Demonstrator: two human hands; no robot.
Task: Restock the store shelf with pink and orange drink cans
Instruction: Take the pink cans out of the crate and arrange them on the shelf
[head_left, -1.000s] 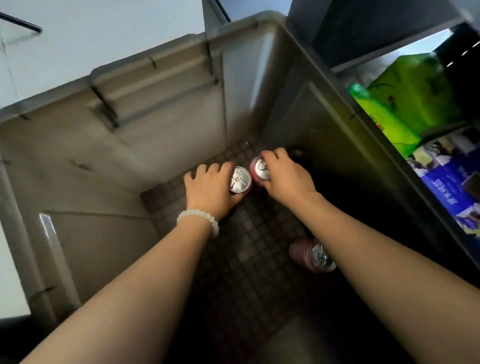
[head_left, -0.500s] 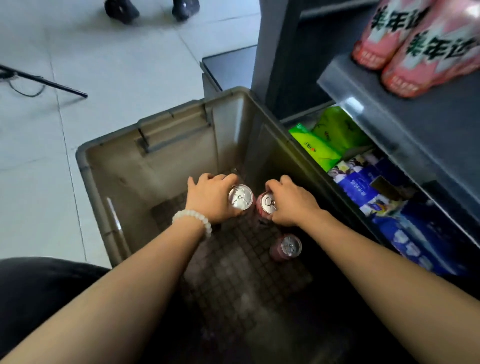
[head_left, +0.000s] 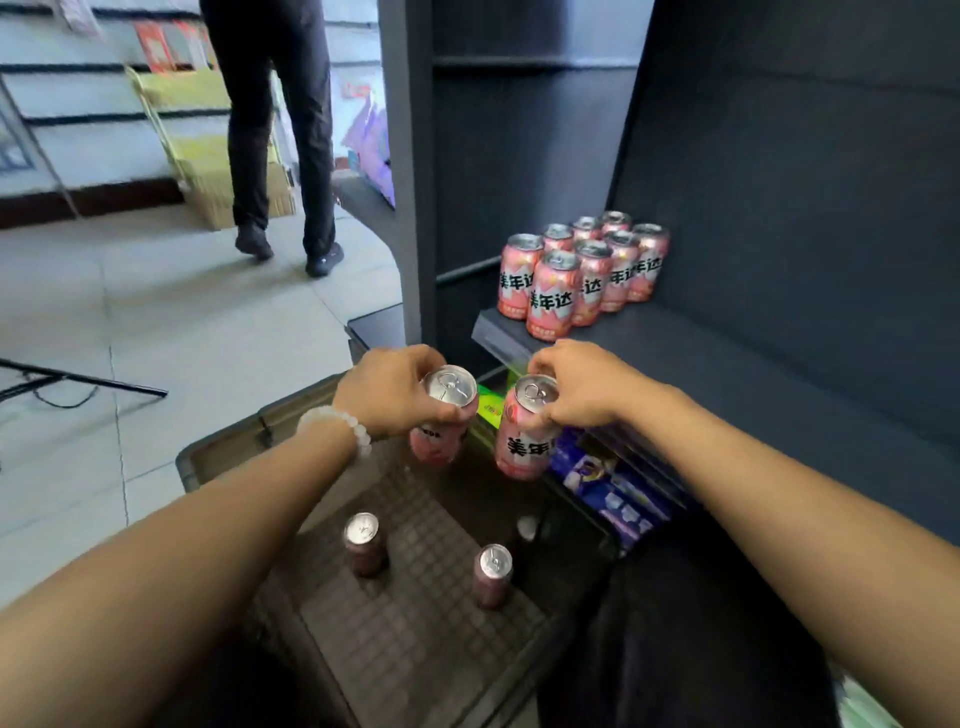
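Note:
My left hand (head_left: 388, 391) grips a pink and orange can (head_left: 444, 415) by its top rim, held in the air above the grey crate (head_left: 218, 457). My right hand (head_left: 582, 384) grips a second pink can (head_left: 524, 431) the same way, just right of the first. Both cans hang upright, below and in front of the dark shelf (head_left: 727, 364). On that shelf stands a cluster of several matching cans (head_left: 576, 270) at the left end. Two more cans (head_left: 363, 543) (head_left: 492, 574) stand on the crate floor, and a third can top (head_left: 525, 527) shows by its right wall.
A person in dark trousers (head_left: 280, 130) stands on the tiled floor at the back left, near cardboard boxes (head_left: 208, 156). Blue packs (head_left: 608, 478) and a green pack (head_left: 491, 408) fill the lower shelf beside the crate. A black rod (head_left: 83, 382) lies on the floor at left.
Both hands have lifted their cans up out of the crate toward the shelf. The view has risen from the crate bottom to the shelf with its cans.

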